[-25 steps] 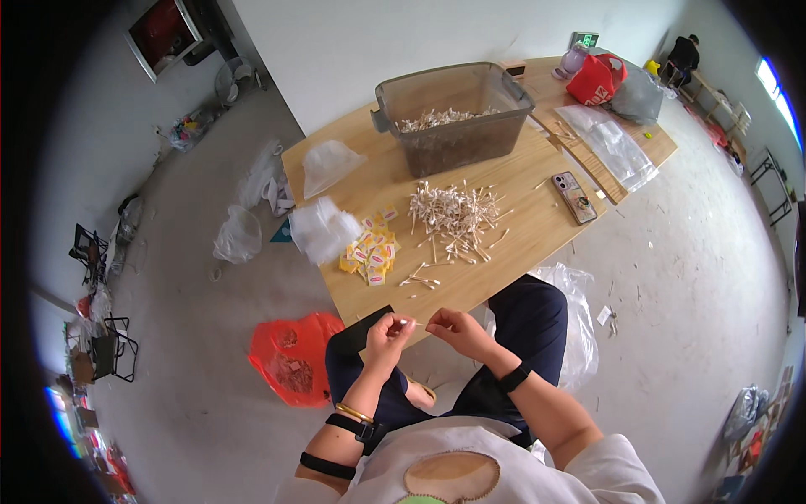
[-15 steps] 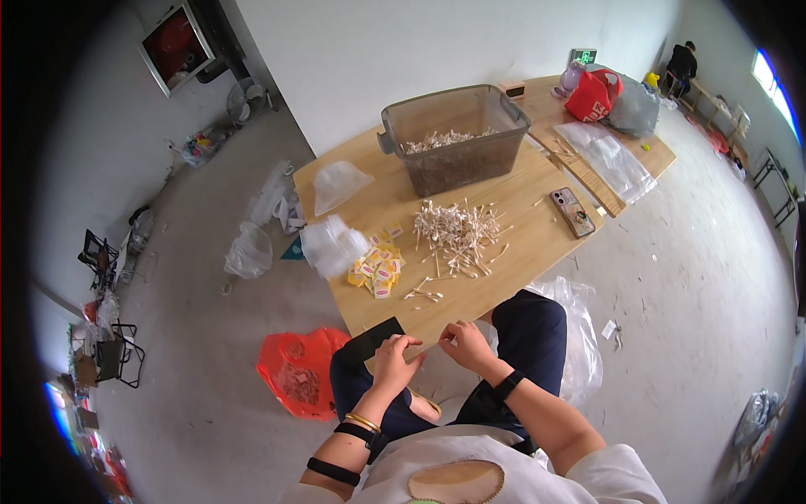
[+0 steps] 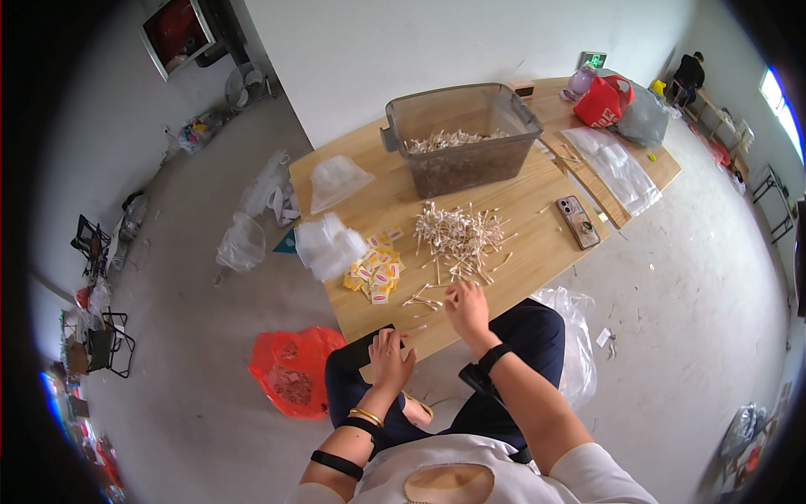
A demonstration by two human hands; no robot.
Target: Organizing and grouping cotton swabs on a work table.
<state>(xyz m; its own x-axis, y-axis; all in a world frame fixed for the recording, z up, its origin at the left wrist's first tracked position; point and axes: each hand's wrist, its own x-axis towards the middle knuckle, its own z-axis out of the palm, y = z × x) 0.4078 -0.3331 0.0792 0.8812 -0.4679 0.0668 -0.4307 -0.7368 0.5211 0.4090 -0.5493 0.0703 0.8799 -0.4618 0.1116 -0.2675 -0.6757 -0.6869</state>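
Loose cotton swabs [image 3: 460, 233] lie in a heap on the wooden table [image 3: 504, 290], with a few strays in front. My right hand [image 3: 468, 311] is over the table at the heap's near edge. Its fingers are curled, and what they hold, if anything, is hidden. At the table's near edge, my left hand [image 3: 389, 363] is beside a black flat piece [image 3: 361, 346], its fingers bent and apart with nothing visible in them. Small yellow-and-white paper cards [image 3: 374, 273] form a pile left of the swabs, next to a stack of clear plastic bags [image 3: 328, 245].
A grey plastic tub [image 3: 466, 172] with more swabs stands at the back. A phone [image 3: 578, 223] lies on the right side. Red and grey bags [image 3: 605, 102] sit on the far table. On the floor, an orange-red bag [image 3: 295, 370] is to my left, clear plastic [image 3: 579, 340] to my right.
My right hand has moved forward from the table's edge to the near side of the swab heap. My left hand has shifted slightly left and down, and its fingers have spread.
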